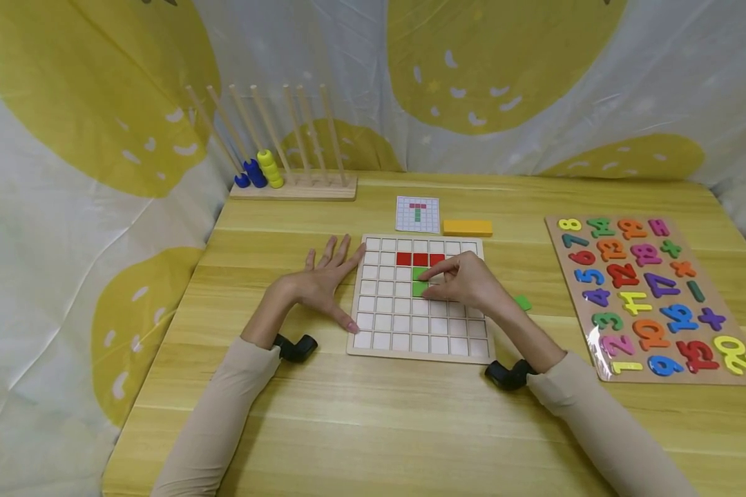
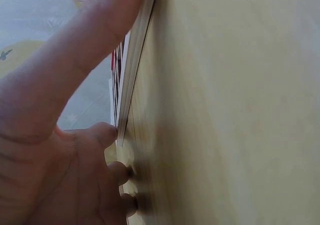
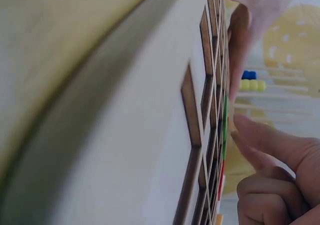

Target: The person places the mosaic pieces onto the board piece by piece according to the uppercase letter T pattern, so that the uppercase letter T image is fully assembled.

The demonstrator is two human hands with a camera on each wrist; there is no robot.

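A square wooden grid board lies in front of me. Three red tiles fill a row near its top, and green tiles run down below the middle one. My right hand reaches over the board from the right, its thumb and forefinger pinching the lower green tile at its cell. The other right fingers are curled in, as the right wrist view shows. My left hand is spread at the board's left side, forefinger at the upper part of the edge and thumb at the lower corner.
A pattern card and a yellow-orange block lie behind the board. A loose green tile is beside my right forearm. A peg stand with blue and yellow beads stands back left; a number puzzle board lies at right.
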